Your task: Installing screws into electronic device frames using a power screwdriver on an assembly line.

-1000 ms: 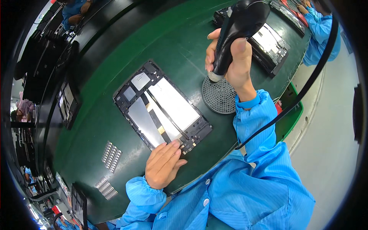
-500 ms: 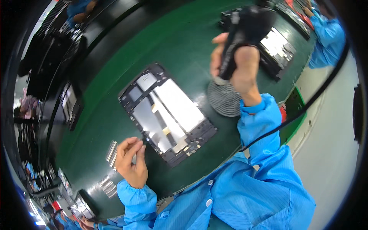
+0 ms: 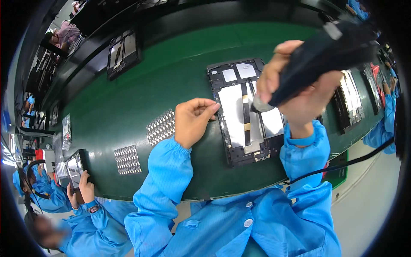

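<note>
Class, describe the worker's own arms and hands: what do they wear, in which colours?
Neither the left hand nor the right hand wears a glove. The left sleeve and right sleeve are bright blue with fine stripes, gathered at the ends. A blue band shows between right hand and sleeve; a black cable runs by that sleeve.

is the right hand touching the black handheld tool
Touching. The head view shows the right hand wrapped around the black handheld tool, with no gap between them.
</note>
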Motion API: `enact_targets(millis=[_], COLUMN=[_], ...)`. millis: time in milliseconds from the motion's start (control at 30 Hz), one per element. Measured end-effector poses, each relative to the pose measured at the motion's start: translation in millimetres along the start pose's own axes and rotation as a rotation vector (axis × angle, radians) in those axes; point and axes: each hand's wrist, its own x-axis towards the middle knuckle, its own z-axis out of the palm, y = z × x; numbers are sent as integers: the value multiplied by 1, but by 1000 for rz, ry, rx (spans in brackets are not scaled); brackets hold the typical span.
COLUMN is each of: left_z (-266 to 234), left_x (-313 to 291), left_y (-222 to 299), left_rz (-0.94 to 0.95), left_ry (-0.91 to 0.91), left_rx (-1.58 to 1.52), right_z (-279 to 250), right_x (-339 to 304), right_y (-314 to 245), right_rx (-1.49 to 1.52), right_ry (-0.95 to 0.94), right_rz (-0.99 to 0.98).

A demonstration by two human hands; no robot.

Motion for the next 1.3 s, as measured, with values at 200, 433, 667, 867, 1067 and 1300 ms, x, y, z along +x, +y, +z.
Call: enact_targets(millis=[200, 433, 667, 867, 1067, 1300], left_z=[0, -9, -10, -14, -19, -20], left_x=[25, 33, 42, 52, 53, 56], left_y=[-11, -10, 4, 7, 10, 11], left_rz=[130, 122, 15, -113, -153, -181], left_ry=[-16, -105, -137, -211, -248, -271], left_rx=[193, 157, 177, 170, 185, 152], right_z=[19, 17, 29, 45, 53, 48], right_x=[10, 9, 14, 25, 25, 26], right_y=[31, 48, 40, 46, 56, 65], right_rx=[-33, -58, -109, -333, -312, -244], right_ry=[73, 37, 56, 29, 31, 117], right_rz=[36, 46, 4, -1, 31, 9])
